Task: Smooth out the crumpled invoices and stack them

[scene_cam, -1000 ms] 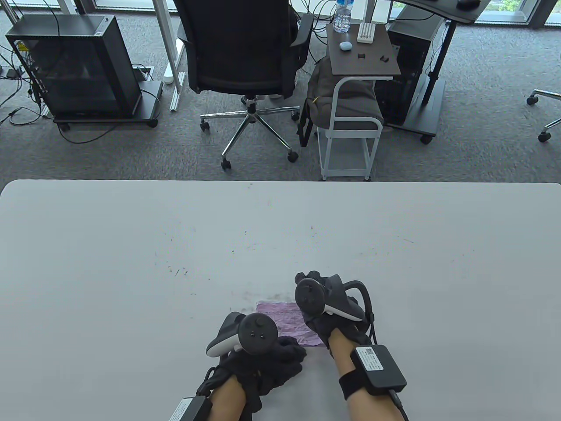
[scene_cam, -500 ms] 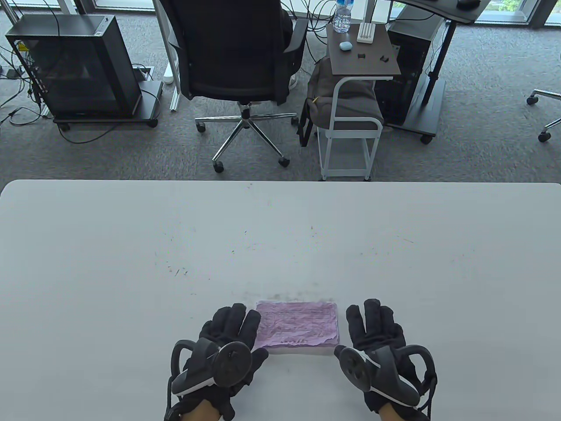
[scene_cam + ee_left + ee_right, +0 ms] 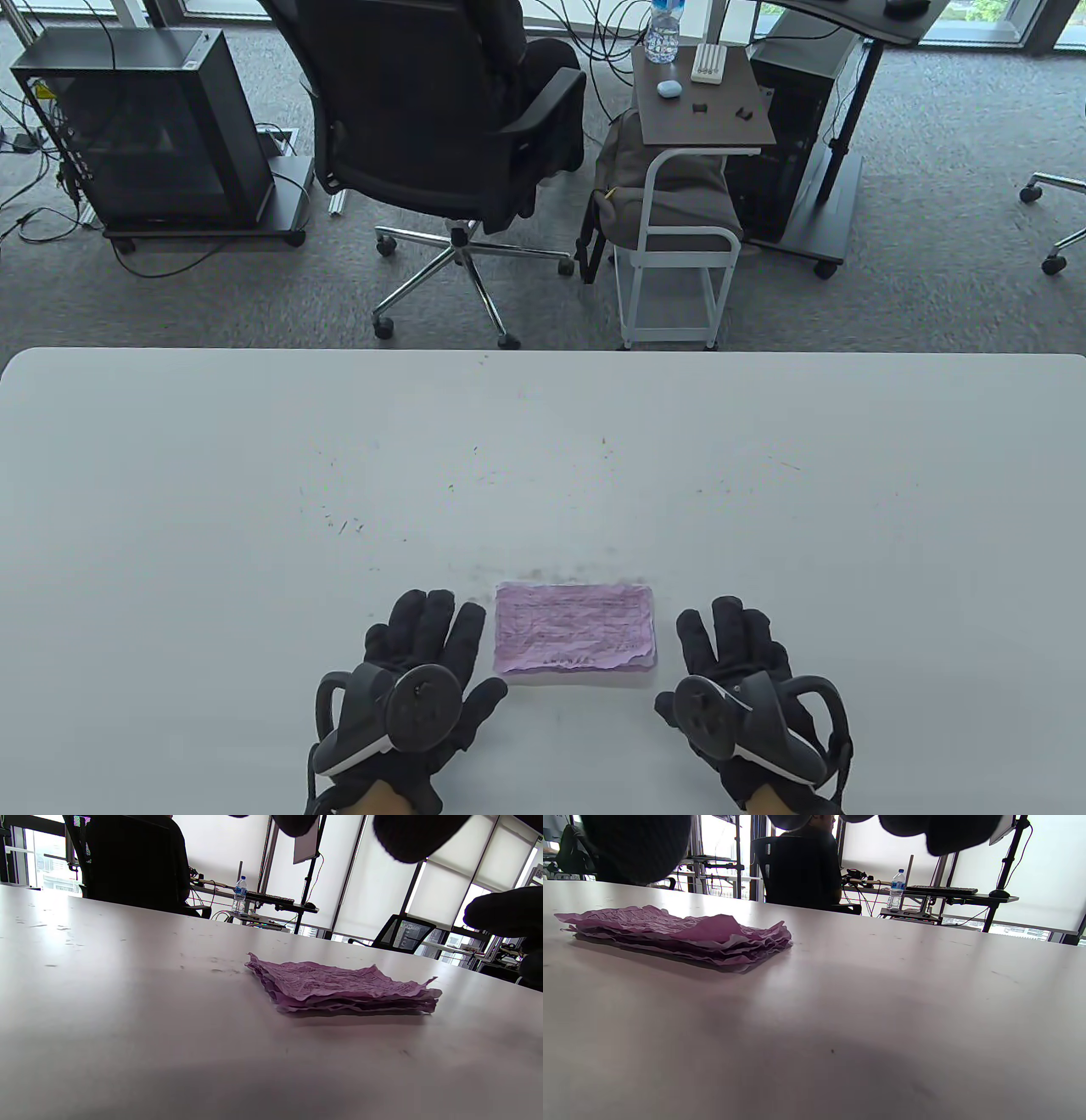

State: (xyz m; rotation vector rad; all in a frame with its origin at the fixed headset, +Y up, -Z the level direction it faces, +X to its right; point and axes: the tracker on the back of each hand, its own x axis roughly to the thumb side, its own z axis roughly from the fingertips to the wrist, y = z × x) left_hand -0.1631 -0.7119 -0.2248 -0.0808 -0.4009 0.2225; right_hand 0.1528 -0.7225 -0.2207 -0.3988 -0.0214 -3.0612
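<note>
A pink stack [image 3: 575,626] of flattened invoices lies near the front edge of the table [image 3: 254,475], between two gloved hands. The left hand [image 3: 420,671] and right hand [image 3: 736,671] rest palm-down just beside it — fingers straight and spread, holding nothing, neither touching the paper. Wrist views show the sheets layered but with wavy edges. The stacking looks finished; no crumpled invoices remain in view. Any next move — a final press or squaring of edges — seems optional.
</note>
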